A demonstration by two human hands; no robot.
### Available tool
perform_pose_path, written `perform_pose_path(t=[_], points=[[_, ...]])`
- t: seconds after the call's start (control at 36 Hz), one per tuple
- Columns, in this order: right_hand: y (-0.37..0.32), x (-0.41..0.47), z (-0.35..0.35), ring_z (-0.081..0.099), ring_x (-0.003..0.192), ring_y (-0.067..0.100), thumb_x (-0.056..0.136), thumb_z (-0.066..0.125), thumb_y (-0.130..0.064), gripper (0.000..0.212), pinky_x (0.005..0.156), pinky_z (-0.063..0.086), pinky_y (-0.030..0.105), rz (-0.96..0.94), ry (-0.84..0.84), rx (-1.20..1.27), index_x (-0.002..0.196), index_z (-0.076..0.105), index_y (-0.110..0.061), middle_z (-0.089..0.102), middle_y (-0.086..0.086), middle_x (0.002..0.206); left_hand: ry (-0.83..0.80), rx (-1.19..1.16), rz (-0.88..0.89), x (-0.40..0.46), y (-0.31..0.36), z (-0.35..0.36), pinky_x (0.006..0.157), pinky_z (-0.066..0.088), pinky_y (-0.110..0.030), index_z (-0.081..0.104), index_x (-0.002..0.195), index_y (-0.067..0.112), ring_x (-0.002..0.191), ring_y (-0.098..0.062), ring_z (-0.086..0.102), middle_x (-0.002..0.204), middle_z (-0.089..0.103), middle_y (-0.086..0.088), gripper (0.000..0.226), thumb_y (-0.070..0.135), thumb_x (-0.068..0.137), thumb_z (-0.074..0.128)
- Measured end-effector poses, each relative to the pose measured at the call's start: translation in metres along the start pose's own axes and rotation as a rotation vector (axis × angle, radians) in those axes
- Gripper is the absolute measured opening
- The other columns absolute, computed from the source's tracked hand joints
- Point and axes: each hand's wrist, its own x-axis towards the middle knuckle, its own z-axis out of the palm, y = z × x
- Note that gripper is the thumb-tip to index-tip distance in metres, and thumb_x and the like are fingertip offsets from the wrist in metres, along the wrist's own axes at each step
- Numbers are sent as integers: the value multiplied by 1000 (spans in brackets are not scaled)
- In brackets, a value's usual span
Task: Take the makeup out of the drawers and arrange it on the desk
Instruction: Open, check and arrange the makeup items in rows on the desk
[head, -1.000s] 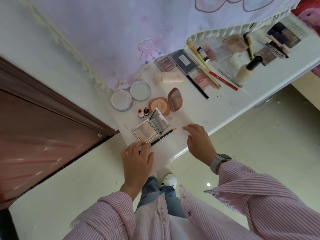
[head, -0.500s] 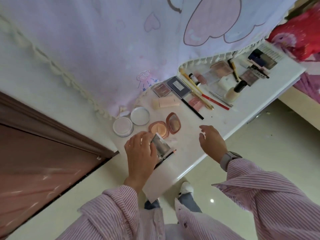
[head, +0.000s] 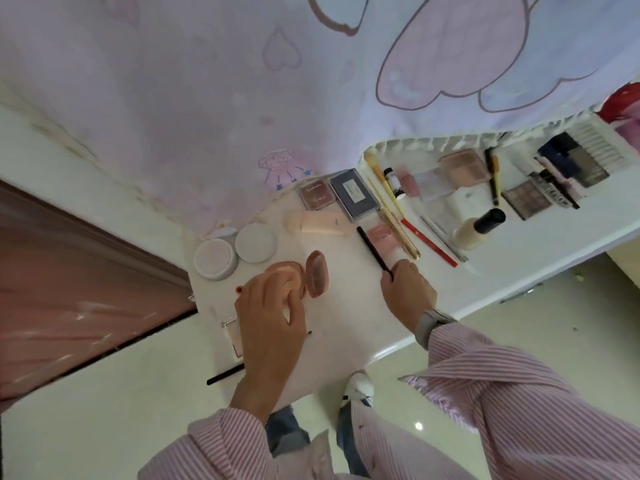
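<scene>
Makeup is spread over the white desk point(head: 349, 317). My left hand point(head: 270, 317) lies over the square palette point(head: 231, 336), only its left edge showing, and over a thin black pencil point(head: 224, 374) whose ends poke out on both sides. Whether the fingers grip is hidden. My right hand point(head: 407, 289) pinches the near end of another black pencil point(head: 372, 247), beside a pink tube point(head: 386, 239). An open round pink compact point(head: 317, 273) stands between the hands. Two white round jars point(head: 215, 258) point(head: 255, 242) sit to its left.
Further right lie a peach tube point(head: 318, 223), a dark palette point(head: 353, 194), a gold brush point(head: 389, 199), a red pencil point(head: 429, 242), a foundation bottle point(head: 476, 228) and several palettes. A pink printed cloth point(head: 242, 98) hangs behind. A brown door point(head: 69, 289) is left.
My left hand has come down flat over the palette, whose raised lid no longer shows. My right hand moved up and right onto the black pencil by the pink tube. The view shifted.
</scene>
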Motion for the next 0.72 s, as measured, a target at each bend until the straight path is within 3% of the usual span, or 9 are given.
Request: perform_pose_path(t=[0.08, 0.17, 0.28, 0.33, 0.42, 0.5, 0.53, 0.61, 0.72], points=[[22, -11, -10, 54, 71, 21, 96, 42, -28, 16, 63, 40, 30, -71, -22, 106, 90, 43, -14, 54, 1, 83, -25, -58, 40, -3, 20, 13, 87, 37, -22, 53, 98, 14, 96, -12, 45, 100, 57, -3, 16, 19, 87, 43], [44, -19, -28, 56, 69, 22, 96, 44, -21, 10, 60, 41, 28, -109, -65, 319, 92, 43, -12, 57, 3, 78, -104, -89, 47, -6, 37, 25, 86, 47, -39, 57, 104, 11, 101, -16, 46, 106, 55, -3, 20, 17, 88, 45], [60, -29, -59, 52, 62, 12, 94, 47, -12, 8, 58, 41, 20, -221, -119, 546, 88, 50, -15, 58, 0, 71, -227, 62, 169, -5, 51, 36, 103, 36, -49, 55, 120, 13, 126, -24, 39, 123, 56, -8, 36, 27, 89, 43], [62, -35, -74, 51, 55, 6, 93, 49, -9, 12, 58, 41, 19, -300, -158, 590, 84, 53, -17, 57, -3, 65, -256, 173, 275, -1, 58, 40, 101, 36, -54, 57, 119, 12, 123, -25, 35, 119, 59, -9, 43, 36, 88, 40], [58, -44, -92, 48, 52, 7, 91, 50, -6, 18, 55, 40, 20, -359, -201, 624, 80, 55, -19, 55, -5, 60, -257, 225, 363, 3, 66, 39, 96, 39, -61, 60, 114, 12, 109, -27, 49, 109, 63, -9, 44, 40, 87, 40], [50, -55, -100, 45, 50, 7, 91, 50, -6, 20, 52, 38, 18, -397, -218, 653, 77, 57, -18, 54, -8, 54, -220, 206, 432, 3, 74, 34, 98, 40, -55, 53, 116, 15, 100, -21, 52, 105, 62, -6, 41, 41, 88, 39], [47, -59, -101, 43, 48, 6, 91, 49, -6, 19, 51, 37, 17, -392, -218, 687, 76, 56, -15, 53, -9, 51, -204, 185, 454, 2, 76, 32, 95, 43, -47, 56, 111, 14, 90, -19, 55, 96, 63, -3, 37, 38, 88, 38], [39, -70, -101, 39, 45, 5, 93, 48, -7, 19, 49, 34, 15, -349, -193, 803, 75, 55, -11, 50, -9, 45, -218, 123, 464, -4, 79, 23, 60, 47, -34, 63, 88, 14, 54, -14, 54, 68, 57, 3, 32, 32, 90, 37], [27, -84, -96, 37, 46, 8, 92, 49, -6, 18, 50, 32, 19, -302, -154, 839, 75, 55, -6, 46, -9, 47, -280, 120, 412, -12, 72, 11, 31, 40, -30, 55, 86, 19, 39, -11, 45, 58, 53, 6, 27, 35, 92, 34]])
